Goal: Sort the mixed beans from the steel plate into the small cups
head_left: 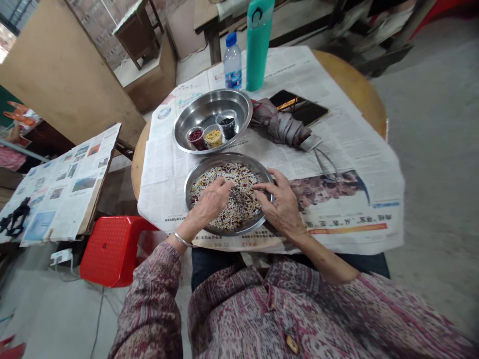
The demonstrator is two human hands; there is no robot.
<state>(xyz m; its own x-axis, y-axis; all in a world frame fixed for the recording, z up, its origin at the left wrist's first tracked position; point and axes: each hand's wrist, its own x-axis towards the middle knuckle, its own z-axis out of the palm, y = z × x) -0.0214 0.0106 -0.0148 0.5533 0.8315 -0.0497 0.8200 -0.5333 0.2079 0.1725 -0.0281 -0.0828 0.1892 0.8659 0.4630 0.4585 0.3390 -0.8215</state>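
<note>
A shallow steel basin (189, 174) near the table's front edge holds a mix of white grains with dark red, yellow and black beans (239, 209). My left hand (215, 199) is over the left part of the mix, its fingers curled together at the grains; what they hold, if anything, is hidden. At the right rim, my right hand (283, 202) has its fingers apart, the fingertips reaching over the mix. Just behind stands a larger steel basin (179, 119) with three clear cups: red beans (197, 138), yellow beans (213, 137) and black beans (227, 125).
Newspaper (359, 164) covers the round table. Toward the back stand a plastic bottle (232, 65) and a teal flask (258, 47). A folded umbrella (280, 122) lies beside a dark tablet or phone (305, 107). A red stool (108, 252) stands at left.
</note>
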